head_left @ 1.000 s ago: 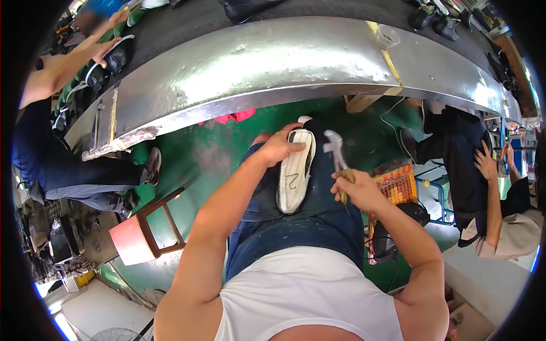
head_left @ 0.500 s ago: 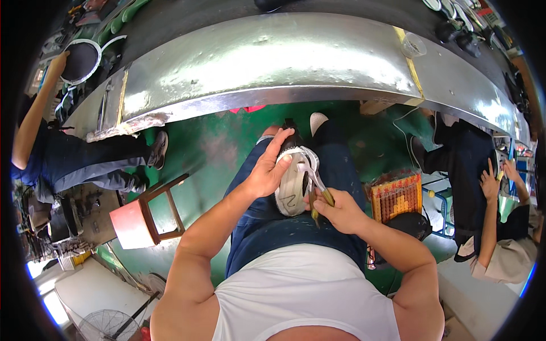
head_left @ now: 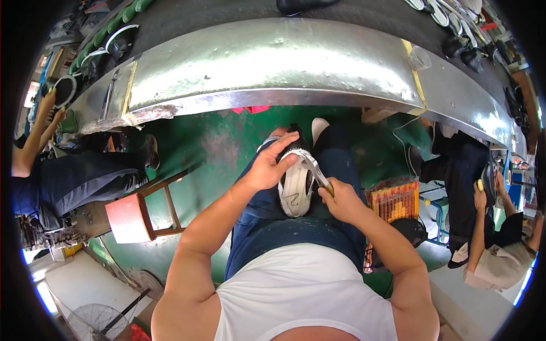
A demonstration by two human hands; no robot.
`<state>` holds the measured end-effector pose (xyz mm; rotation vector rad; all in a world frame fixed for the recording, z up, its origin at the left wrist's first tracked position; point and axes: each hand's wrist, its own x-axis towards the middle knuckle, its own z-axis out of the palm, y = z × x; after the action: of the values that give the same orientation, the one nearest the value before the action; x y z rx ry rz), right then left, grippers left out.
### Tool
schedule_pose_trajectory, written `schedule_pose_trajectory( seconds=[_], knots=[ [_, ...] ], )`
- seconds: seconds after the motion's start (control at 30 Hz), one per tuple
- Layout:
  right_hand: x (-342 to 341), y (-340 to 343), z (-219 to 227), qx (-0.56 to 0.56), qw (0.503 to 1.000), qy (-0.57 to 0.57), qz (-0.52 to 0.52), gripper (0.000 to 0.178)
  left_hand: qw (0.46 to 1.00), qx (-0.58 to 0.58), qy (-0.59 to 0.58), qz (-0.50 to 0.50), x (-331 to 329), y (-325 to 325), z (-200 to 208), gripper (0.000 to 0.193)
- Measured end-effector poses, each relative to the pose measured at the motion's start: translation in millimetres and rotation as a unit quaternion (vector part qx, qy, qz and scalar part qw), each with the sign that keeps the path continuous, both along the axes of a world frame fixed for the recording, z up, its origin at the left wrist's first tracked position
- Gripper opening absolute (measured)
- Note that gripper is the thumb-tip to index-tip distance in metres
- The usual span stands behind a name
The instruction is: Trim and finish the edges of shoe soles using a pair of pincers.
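On my lap, between my thighs, lies a shoe (head_left: 294,192) with its pale underside up and a dark mark drawn near its lower end. Dark material shows around its edges and far end. My left hand (head_left: 272,166) grips the far-left part of the shoe, thumb across the underside and fingers over the far end. My right hand (head_left: 343,201) is closed around the handles of metal pliers (head_left: 318,173). The pliers' head reaches to the shoe's upper right rim; whether the jaws pinch its edge, I cannot make out.
A metal-edged workbench (head_left: 273,65) curves across the front, with shoes on its dark top. A red-topped wooden stool (head_left: 129,219) stands left, a beaded seat mat (head_left: 394,203) right. Co-workers sit on both sides. A wire fan (head_left: 94,324) is at lower left.
The pliers' handles, spread before, are now gripped together, and the pliers have swung at the shoe's right edge. My right hand moved slightly right. The left co-worker moved a round piece away.
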<state>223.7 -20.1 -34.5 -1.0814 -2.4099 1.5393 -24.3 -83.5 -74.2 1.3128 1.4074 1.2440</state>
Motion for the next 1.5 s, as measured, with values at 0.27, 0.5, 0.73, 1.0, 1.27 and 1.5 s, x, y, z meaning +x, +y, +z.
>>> schedule_pose_trajectory(
  seconds=[0.27, 0.5, 0.73, 1.0, 1.27, 1.5],
  knots=[
    [20, 18, 33, -0.026, 0.989, -0.118, 0.083, 0.026, 0.994, -0.094, -0.029, 0.04, 12, 13, 11, 0.045],
    [-5, 7, 41, -0.022, 0.995, 0.032, -0.095, 0.032, 0.998, -0.068, 0.005, -0.007, 6, 23, -2, 0.045],
    [32, 24, 21, -0.161, 0.984, -0.058, -0.047, 0.025, 0.969, -0.214, 0.122, 0.022, 40, -9, -2, 0.052],
    [61, 10, 30, -0.024, 0.986, -0.114, 0.116, 0.044, 0.937, -0.251, -0.214, -0.113, 37, -18, -12, 0.094],
    [53, 20, 39, 0.065, 0.981, -0.086, 0.159, 0.057, 0.947, -0.219, -0.229, -0.054, 68, -36, -32, 0.1],
    [38, 35, 38, 0.114, 0.95, -0.172, 0.233, 0.048, 0.948, -0.236, -0.207, -0.055, 71, -35, -29, 0.1]
  ],
)
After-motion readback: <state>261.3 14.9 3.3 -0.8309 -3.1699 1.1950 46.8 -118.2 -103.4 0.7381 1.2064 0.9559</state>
